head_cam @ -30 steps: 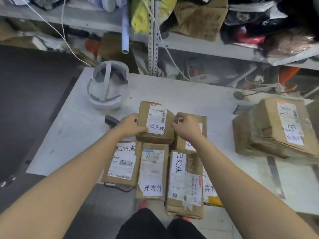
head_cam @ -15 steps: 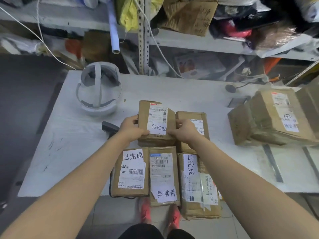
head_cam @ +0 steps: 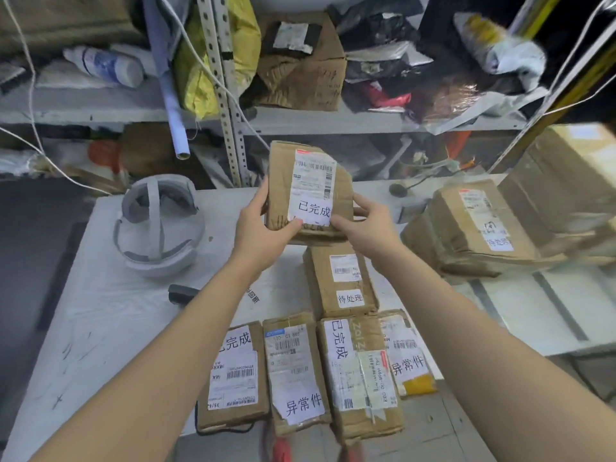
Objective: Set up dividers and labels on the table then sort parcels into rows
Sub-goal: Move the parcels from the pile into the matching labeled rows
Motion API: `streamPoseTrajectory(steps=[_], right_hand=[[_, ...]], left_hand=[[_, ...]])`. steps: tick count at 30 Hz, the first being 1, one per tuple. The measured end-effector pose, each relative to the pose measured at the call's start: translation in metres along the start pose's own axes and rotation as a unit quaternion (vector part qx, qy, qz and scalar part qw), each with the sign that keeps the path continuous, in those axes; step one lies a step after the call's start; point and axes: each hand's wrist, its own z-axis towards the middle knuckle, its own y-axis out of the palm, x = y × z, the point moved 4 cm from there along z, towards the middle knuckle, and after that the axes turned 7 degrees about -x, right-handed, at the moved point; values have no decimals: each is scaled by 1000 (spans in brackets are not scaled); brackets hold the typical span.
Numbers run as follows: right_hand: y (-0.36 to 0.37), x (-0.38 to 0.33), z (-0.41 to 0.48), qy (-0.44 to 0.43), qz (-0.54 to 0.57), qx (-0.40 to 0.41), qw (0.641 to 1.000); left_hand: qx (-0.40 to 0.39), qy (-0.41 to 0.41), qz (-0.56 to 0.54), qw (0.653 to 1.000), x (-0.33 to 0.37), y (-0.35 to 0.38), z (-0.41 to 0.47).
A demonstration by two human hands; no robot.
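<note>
At 6 o'clock, along the near edge of the white table (head_cam: 100, 328), four brown parcels lie side by side. The leftmost parcel (head_cam: 233, 375) reads 已完成, the second parcel (head_cam: 295, 371) 异常件, the third parcel (head_cam: 360, 378) 已完成 and the fourth parcel (head_cam: 408, 355) 异常件.

Just beyond them, toward 12 o'clock, the flat parcel (head_cam: 340, 278) marked 待处理 lies on the table. Past it the held parcel (head_cam: 308, 191), marked 已完成, is up off the table with its label facing the camera.

The left hand (head_cam: 263, 225) grips its lower left side, thumb pressed on the front beside the label. The right hand (head_cam: 370, 225) grips the lower right side, fingers curled round the edge.

At 9 o'clock from the hands sits a white headset (head_cam: 158, 225), and at 3 o'clock a large parcel (head_cam: 476, 225). Cluttered shelving (head_cam: 333, 120) stands farthest, at 12 o'clock.
</note>
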Motion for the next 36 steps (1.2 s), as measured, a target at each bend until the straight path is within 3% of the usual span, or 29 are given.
streamPoseTrajectory(steps=[5,12,21,30,36], right_hand=[[-57,-27,-17,-42,-43,37,998],[-163,-37,-52,-95,7,72,993],[-335,-21,-106,-167,29,80,982],[-497,12,-140,-184,27,173,967],[-585,41,-144,-165,48,197,965]], left_hand=[[-8,49,4,999,49,28,5],[10,133,59,989,129,94,-10],[30,212,36,976,238,232,-53],[0,246,-18,969,328,376,-58],[-13,226,-49,973,358,467,-28]])
